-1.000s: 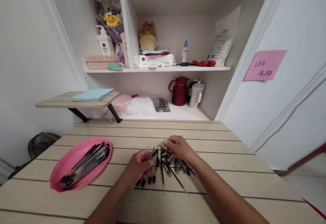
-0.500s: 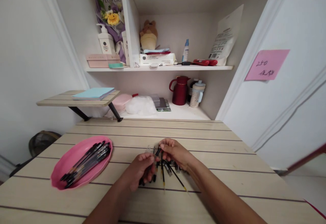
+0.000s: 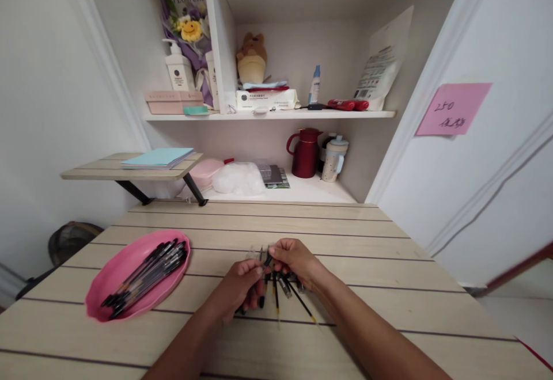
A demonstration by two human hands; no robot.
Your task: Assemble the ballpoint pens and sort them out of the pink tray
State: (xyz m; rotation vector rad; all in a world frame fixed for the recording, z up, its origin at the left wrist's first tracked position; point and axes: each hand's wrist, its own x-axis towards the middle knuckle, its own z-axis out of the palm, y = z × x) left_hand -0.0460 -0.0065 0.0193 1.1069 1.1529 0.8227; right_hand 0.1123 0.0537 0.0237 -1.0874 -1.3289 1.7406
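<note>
Over the middle of the tabletop, my left hand [image 3: 242, 285] and my right hand [image 3: 296, 258] meet on a small black pen part [image 3: 268, 261]. The fingertips of both are closed around it, one at each end. More of what my left fingers grip is hidden. Just below lie several pen pieces: slim dark ink refills [image 3: 303, 305] with yellowish ends, and short clear-and-dark parts [image 3: 284, 288]. Black ends show beneath my left hand. To the left, a pink oval tray [image 3: 97, 288] holds a pile of black and clear pens [image 3: 149, 276].
A small raised shelf [image 3: 95, 167] with blue paper [image 3: 158, 157] stands at the back left. Behind the slatted table [image 3: 367, 236], a cabinet holds a red jug [image 3: 306, 154], a speckled cup [image 3: 333, 162] and a white plastic bag [image 3: 239, 179].
Both hands stay together on the pen part. My right hand has lowered slightly and tilted towards my left; the loose pieces and tray look the same.
</note>
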